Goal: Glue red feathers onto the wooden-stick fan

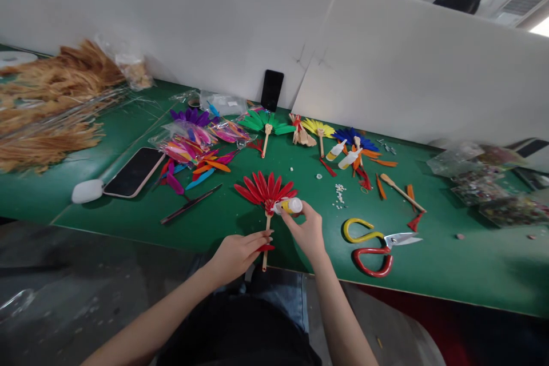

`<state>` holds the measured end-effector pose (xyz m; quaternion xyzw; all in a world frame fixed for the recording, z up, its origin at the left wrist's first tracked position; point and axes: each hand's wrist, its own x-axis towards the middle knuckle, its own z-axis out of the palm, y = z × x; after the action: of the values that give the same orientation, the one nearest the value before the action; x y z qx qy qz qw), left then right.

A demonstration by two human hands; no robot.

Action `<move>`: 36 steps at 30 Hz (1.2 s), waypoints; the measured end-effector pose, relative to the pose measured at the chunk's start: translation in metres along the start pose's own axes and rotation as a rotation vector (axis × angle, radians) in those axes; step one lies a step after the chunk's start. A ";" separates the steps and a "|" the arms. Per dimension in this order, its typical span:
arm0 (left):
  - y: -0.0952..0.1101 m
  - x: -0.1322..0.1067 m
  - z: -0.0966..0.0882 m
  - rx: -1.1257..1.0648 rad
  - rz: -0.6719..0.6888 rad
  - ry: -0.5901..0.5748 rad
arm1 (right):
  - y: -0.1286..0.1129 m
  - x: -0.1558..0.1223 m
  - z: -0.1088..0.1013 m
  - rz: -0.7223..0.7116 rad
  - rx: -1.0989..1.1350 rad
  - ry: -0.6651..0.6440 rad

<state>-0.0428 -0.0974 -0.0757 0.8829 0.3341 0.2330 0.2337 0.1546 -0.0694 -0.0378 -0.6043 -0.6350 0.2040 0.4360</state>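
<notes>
- Far left on the green table (450, 263) I see a dried straw bundle (47, 103): fibrous, brittle-looking stalks.
- A phone (135, 171) lies flat near the front edge. Loose feathers (197, 154), glossy and tapered, lie just beside it.
- Left hand (235, 254): fingers drawn together and pinched at the fan's wooden stick, with a small red feather piece at the fingertips.
- Red feather fan (266, 189): it lies flat near the table's front edge, between the two hands, with its vanes spread in a half circle from a thin stick. I judge it very light. The vanes look soft and easily creased and the stick stiff, so hold it by the stick.
- Glue bottle (289, 206): small, pale plastic, tipped sideways with its nozzle at the fan's hub. I judge it smooth and squeezable.
- Right hand (306, 231): fingers clamped around the bottle.
- Scissors (373, 246): yellow and red loop handles with metal blades, lying apart from the right hand.
</notes>
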 end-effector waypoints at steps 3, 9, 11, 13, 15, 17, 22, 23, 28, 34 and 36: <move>0.001 0.001 -0.001 0.003 0.000 -0.007 | 0.001 0.000 0.000 -0.001 -0.003 -0.003; 0.002 0.002 -0.002 0.007 -0.006 -0.016 | 0.002 -0.002 0.001 0.008 -0.013 -0.021; 0.002 0.002 -0.002 0.010 -0.011 -0.018 | 0.002 -0.003 0.001 0.014 -0.013 -0.032; 0.002 0.001 -0.002 0.007 -0.020 -0.024 | 0.002 -0.004 0.002 0.011 -0.012 -0.039; 0.002 0.001 -0.002 -0.001 -0.029 -0.032 | 0.001 -0.004 0.003 0.003 -0.009 -0.043; 0.002 0.002 -0.003 -0.013 -0.032 -0.036 | 0.000 -0.004 0.004 -0.004 0.000 -0.047; 0.002 0.002 -0.002 -0.002 -0.009 -0.012 | 0.000 -0.005 0.001 0.027 0.042 -0.018; 0.001 0.001 -0.001 0.010 -0.001 0.007 | 0.001 -0.006 0.000 0.041 0.054 0.000; -0.001 0.001 0.000 0.081 -0.014 0.135 | 0.007 -0.008 -0.003 0.107 0.089 0.075; -0.004 0.005 -0.005 0.126 -0.004 0.167 | 0.010 -0.011 -0.004 0.128 0.073 0.058; -0.004 0.007 -0.006 0.139 0.000 0.156 | 0.010 -0.012 -0.003 0.128 0.071 0.059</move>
<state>-0.0433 -0.0883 -0.0719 0.8761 0.3667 0.2773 0.1451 0.1619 -0.0792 -0.0478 -0.6333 -0.5745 0.2361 0.4617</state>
